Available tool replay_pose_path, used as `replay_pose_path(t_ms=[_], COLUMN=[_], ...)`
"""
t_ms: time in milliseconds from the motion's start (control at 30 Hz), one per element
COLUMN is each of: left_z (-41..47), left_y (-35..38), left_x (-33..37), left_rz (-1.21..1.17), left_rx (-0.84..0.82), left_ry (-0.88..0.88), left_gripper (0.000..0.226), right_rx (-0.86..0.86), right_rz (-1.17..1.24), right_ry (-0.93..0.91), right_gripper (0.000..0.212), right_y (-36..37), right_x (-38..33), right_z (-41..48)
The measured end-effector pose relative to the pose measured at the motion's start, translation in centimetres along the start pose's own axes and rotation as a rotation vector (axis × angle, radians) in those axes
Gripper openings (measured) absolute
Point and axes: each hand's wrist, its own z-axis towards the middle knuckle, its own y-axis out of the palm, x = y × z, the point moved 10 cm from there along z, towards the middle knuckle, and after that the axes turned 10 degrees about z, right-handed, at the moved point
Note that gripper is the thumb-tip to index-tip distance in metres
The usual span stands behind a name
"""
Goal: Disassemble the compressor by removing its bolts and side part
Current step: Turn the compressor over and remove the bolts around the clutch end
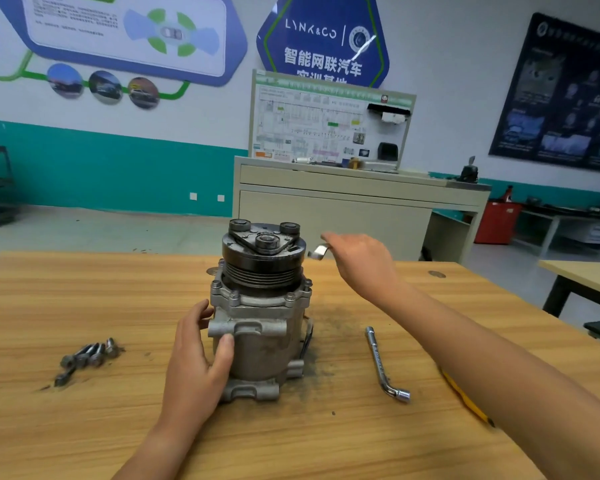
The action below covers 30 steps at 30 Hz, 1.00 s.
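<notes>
A grey metal compressor stands upright on the wooden table, its black pulley on top. My left hand grips the lower housing from the left, thumb on the front. My right hand is raised to the right of the pulley and pinches a small bent metal piece. Several removed bolts lie in a loose heap to the left of the compressor.
An L-shaped socket wrench lies on the table to the right of the compressor. A yellow pencil-like tool sits under my right forearm. Dark grit surrounds the compressor base. A cabinet with a training board stands behind the table.
</notes>
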Motion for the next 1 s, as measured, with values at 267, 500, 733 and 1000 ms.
replay_pose_path(t_ms=[267,500,733,1000], left_z=[0.0,-0.1,0.0,-0.2], left_y=[-0.1,-0.2,-0.3,-0.5], left_x=[-0.1,-0.2,0.1,0.3], left_rz=[0.016,0.015,0.041,0.006], left_rx=[-0.004,0.0,0.001,0.0], left_ry=[-0.005,-0.023,-0.014,-0.019], left_gripper=[0.069,0.069,0.073,0.052], right_rx=[-0.181,-0.38,-0.467,-0.464], right_rz=[0.156,0.025,-0.233,-0.206], right_ry=[0.198,0.177,0.039,0.034], right_gripper=[0.029,0.032,0.025,0.033], right_y=[-2.1,-1.0,-2.0,-1.7], right_x=[1.3,-0.9,-5.1,-2.9], right_z=[-5.1,-5.4,-4.8,-4.8])
